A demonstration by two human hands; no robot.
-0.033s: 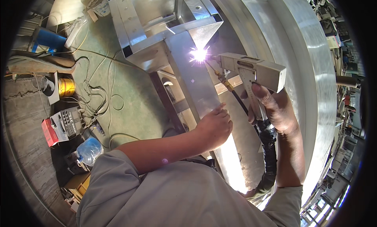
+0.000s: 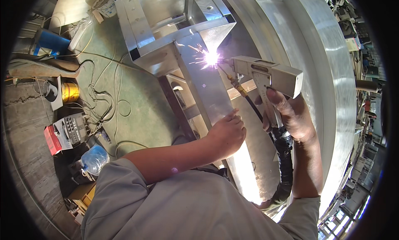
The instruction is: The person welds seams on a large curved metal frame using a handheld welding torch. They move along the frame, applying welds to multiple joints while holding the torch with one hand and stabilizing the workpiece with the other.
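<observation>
My right hand [image 2: 293,113] is wrapped round the grip of a handheld welding gun [image 2: 266,71] with a boxy, light-coloured metal head. From its grip a black-wrapped cable [image 2: 285,165] runs back toward my body. A thin black hose with a brass fitting [image 2: 237,86] sits beside the nozzle. At the nozzle's tip a white-violet flash with sparks [image 2: 212,58] burns against the join of a shiny metal frame [image 2: 158,53] and a long metal beam [image 2: 203,88], hiding the seam. My left hand [image 2: 227,134] lies on that beam, its fingers curled in with nothing visible in them.
Large curved sheet-metal panels [image 2: 320,40] rise close on the right. Loose cables [image 2: 104,103] tangle over the green floor at left. Near them stand a yellow can [image 2: 70,92], a red and grey box [image 2: 64,134] and a blue clear plastic bottle [image 2: 94,160].
Sparks from the flash now spray longer and farther up and to the left. Both hands and the welding gun hold the same place.
</observation>
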